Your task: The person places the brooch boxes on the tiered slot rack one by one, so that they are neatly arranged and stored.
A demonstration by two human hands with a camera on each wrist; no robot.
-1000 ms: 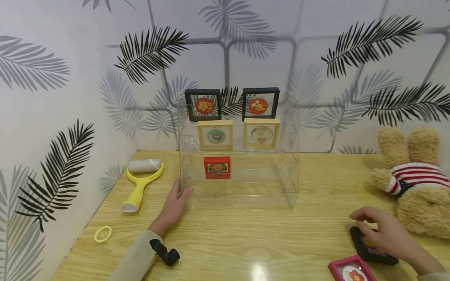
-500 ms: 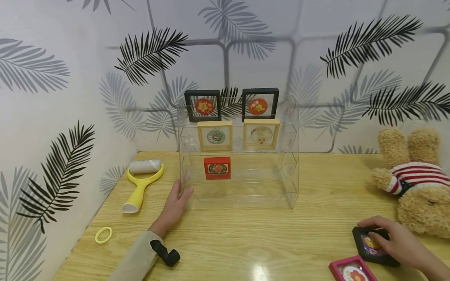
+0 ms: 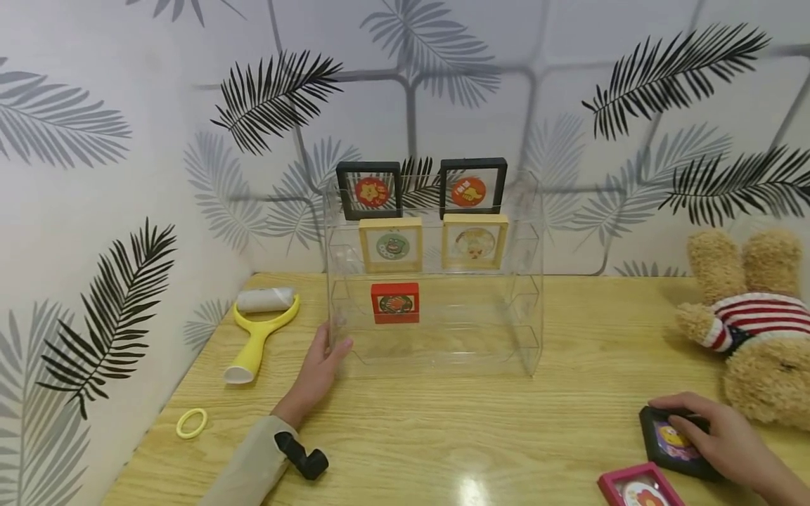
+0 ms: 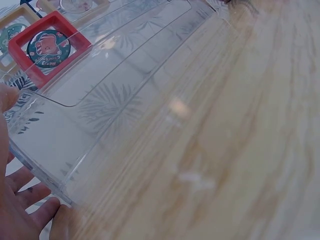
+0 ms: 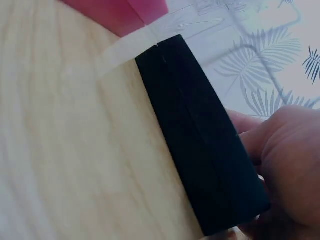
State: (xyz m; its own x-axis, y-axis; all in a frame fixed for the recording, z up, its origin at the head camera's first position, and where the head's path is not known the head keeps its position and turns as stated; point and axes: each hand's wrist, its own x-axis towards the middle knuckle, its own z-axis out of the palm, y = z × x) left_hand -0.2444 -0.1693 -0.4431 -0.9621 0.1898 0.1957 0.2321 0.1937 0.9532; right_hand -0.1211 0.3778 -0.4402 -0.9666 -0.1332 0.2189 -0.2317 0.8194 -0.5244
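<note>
Palm-leaf wallpaper (image 3: 126,140), wooden table (image 3: 443,422)

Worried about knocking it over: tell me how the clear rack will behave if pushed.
The rack looks like thin clear plastic, so probably light and apt to slide on the glossy table. It stands tall with frames up high, so it may tip. The left hand touches its corner.
</note>
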